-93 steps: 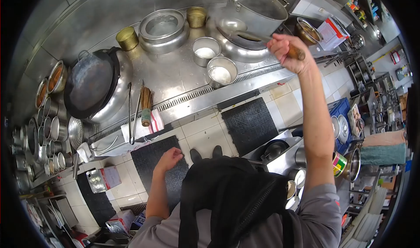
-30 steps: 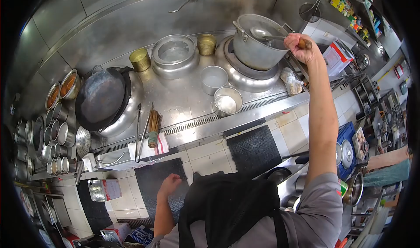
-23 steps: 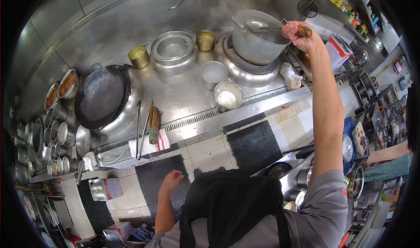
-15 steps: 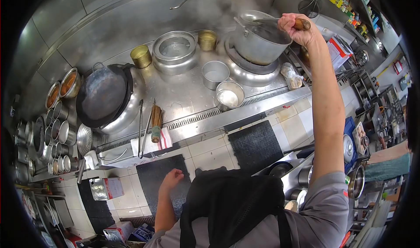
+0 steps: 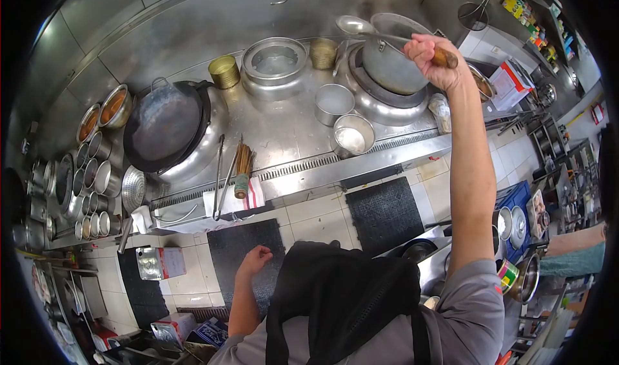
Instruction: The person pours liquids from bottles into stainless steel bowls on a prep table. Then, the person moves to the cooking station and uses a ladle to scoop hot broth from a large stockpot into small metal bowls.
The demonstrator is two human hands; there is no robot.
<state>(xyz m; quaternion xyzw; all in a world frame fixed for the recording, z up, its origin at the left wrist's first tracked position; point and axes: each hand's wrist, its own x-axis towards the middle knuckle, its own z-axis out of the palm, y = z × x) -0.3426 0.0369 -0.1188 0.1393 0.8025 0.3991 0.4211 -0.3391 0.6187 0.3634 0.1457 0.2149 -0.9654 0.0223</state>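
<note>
My right hand [image 5: 436, 61] is closed around the wooden handle of a metal ladle [image 5: 354, 25]. The ladle's shaft passes over the rim of a large deep pot [image 5: 389, 67], and its bowl is in the air beyond the pot's left side. That pot sits on a burner at the back right of the range; my hand and the ladle hide part of its opening. Low in front of the range, my left hand [image 5: 256, 260] hangs with loosely curled fingers and holds nothing that I can see.
Left of the pot are a water-filled round well [image 5: 276, 59], two gold tins and two small metal pots [image 5: 354, 135]. A dark wok [image 5: 164, 126] occupies the left burner. Tongs and a bamboo brush [image 5: 242, 172] lie at the front edge by a towel. A metal tin [image 5: 152, 263] stands on the floor.
The ladle's bowl has come up out of the pot and over to its left side. My right hand stays high by the pot. The whole view has shifted slightly.
</note>
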